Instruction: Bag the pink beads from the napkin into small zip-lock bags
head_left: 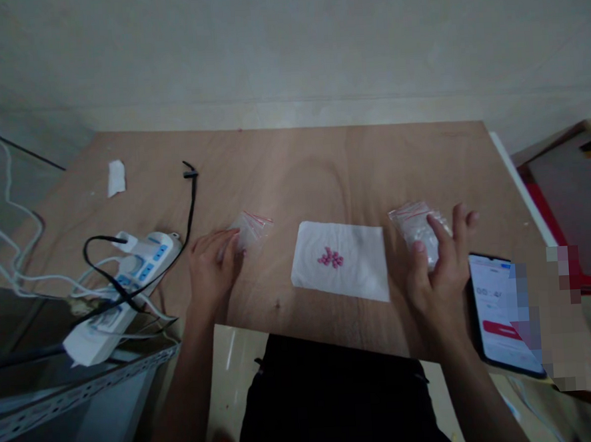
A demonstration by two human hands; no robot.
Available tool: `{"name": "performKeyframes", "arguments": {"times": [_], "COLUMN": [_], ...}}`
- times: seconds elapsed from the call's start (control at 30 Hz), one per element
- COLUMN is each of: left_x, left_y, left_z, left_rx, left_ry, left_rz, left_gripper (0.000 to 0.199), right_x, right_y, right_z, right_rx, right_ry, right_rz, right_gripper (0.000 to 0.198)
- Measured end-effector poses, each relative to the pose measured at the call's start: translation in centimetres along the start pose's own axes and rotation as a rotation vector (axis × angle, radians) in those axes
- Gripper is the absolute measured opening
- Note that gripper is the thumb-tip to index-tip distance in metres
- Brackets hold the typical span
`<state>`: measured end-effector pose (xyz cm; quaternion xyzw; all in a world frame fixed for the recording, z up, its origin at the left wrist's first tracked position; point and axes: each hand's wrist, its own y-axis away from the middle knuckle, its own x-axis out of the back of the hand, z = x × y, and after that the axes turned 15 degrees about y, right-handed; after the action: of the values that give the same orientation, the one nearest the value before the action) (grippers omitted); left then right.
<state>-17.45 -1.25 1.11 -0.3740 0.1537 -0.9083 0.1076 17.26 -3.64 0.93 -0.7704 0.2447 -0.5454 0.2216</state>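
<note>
At the left, my left hand (214,262) rests on the table with its fingers curled together over the near end of a clear zip-lock bag (254,229). A speck of pink shows by the fingertips, partly hidden by them. Over on the right, my right hand (441,259) is held with its fingers spread and nothing in them. It hovers over or beside a pile of clear zip-lock bags (410,220) with red seal lines, covering part of them. Between my hands lies a white paper sheet (363,260), with several small pink pieces (331,258) clustered on it.
A white power strip (150,256) with plugs and tangled cables takes up the table's left side. A black cable (193,200) runs beyond it. A white scrap (116,178) lies at the far left. The lit phone (498,308) is close to my right wrist. A wall (285,55) stands behind.
</note>
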Motion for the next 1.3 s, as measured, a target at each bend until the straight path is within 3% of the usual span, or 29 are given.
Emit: {"name": "performKeyframes", "arguments": {"times": [0.13, 0.3, 0.37, 0.4, 0.5, 0.53, 0.57, 0.7, 1.0, 1.13, 1.3], "left_x": [1.3, 0.4, -0.5, -1.0, -2.0, -2.3, -2.4, -2.9, -4.4, -4.7, -4.8], "left_y": [0.7, 1.5, 1.8, 2.0, 2.5, 2.7, 2.9, 3.2, 2.8, 2.5, 2.6], "left_z": [4.0, 8.8, 9.6, 9.9, 10.8, 11.1, 11.6, 13.4, 13.0, 13.0, 13.3], "left_rx": [-0.029, 0.048, 0.067, 0.069, 0.056, 0.065, 0.092, 0.315, 0.662, 0.597, 0.418], "left_ry": [0.146, 0.562, 0.634, 0.616, 0.465, 0.455, 0.491, 0.802, 1.194, 1.233, 1.071], "left_rz": [0.078, -0.153, -0.167, -0.096, 0.282, 0.333, 0.308, -0.033, -0.096, -0.132, -0.241], "left_gripper": [0.023, 0.021, 0.020, 0.015, 0.016, 0.017, 0.016, 0.013, 0.011, 0.017, 0.019], "right_x": [1.3, 2.1, 2.3, 2.4, 2.6, 2.7, 2.8, 3.1, 2.8, 3.2, 3.8], "right_y": [-1.5, -3.0, -3.1, -3.0, -2.4, -2.2, -2.0, -1.2, -0.3, -0.2, -0.3], "right_z": [-4.5, -9.6, -10.6, -10.8, -10.8, -10.7, -10.5, -10.1, -8.8, -9.1, -9.6], "right_rx": [0.036, 0.122, 0.103, 0.084, 0.058, 0.073, 0.104, 0.255, 0.318, 0.165, -0.124], "right_ry": [-0.239, -0.627, -0.731, -0.750, -0.700, -0.664, -0.624, -0.455, -0.391, -0.552, -0.689], "right_rz": [-0.057, -0.447, -0.513, -0.503, -0.391, -0.344, -0.307, -0.209, -0.192, -0.283, -0.459], "right_gripper": [0.032, 0.023, 0.013, 0.011, 0.010, 0.010, 0.011, 0.013, 0.025, 0.026, 0.019]}}
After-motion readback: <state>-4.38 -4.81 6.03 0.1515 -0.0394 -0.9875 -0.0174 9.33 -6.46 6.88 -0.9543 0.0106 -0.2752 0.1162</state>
